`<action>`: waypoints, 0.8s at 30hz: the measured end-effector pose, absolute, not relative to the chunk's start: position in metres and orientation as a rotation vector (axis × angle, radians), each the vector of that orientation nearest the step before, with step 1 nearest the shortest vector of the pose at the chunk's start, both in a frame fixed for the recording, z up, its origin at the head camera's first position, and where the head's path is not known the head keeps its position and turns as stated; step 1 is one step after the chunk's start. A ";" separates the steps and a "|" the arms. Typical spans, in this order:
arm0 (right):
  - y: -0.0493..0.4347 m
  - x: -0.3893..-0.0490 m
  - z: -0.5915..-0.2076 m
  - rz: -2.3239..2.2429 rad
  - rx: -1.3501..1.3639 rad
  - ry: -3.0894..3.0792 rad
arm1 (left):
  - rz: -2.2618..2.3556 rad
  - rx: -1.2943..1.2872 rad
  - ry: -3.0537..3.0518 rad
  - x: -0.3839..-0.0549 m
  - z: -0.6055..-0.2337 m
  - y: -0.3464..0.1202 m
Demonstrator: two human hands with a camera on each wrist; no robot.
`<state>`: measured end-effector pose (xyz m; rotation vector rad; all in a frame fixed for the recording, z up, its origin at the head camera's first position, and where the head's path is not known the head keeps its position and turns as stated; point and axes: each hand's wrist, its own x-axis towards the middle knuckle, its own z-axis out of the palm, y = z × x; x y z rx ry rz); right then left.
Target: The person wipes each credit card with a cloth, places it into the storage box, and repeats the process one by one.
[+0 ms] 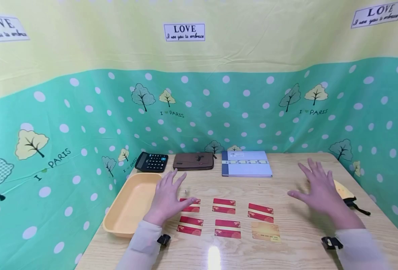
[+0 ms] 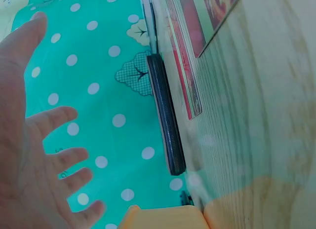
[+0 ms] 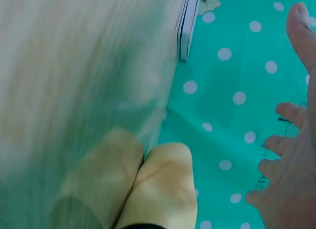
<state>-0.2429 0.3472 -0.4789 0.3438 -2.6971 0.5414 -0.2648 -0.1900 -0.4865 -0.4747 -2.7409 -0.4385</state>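
My left hand (image 1: 169, 197) hovers with spread fingers between the orange basin (image 1: 118, 210) and the cards, holding nothing. On the right, my right hand (image 1: 318, 189) is also raised over the table, fingers apart, nothing in it. Several red cards lie in two rows between the hands, among them a front-left red card (image 1: 190, 225) and a back-right red card (image 1: 260, 213). A gold card (image 1: 265, 231) lies at the front right of this group. Close to my right hand is a yellow pouch (image 1: 344, 190) with a black strap, partly hidden behind the hand.
Along the back edge stand a black calculator (image 1: 151, 162), a brown zip wallet (image 1: 193, 161) and a light blue notebook (image 1: 247, 164). A green polka-dot curtain (image 1: 226, 112) encloses the wooden table (image 1: 232, 189) at the back and sides.
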 end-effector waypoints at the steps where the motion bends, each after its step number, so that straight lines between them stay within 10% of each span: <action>1: 0.350 -0.245 -0.479 0.551 0.339 -2.701 | -0.454 -0.471 -2.752 -0.265 -0.487 -0.190; 24: 0.425 -0.280 -0.485 0.782 0.222 -2.926 | -0.829 -0.550 -2.881 -0.261 -0.490 -0.185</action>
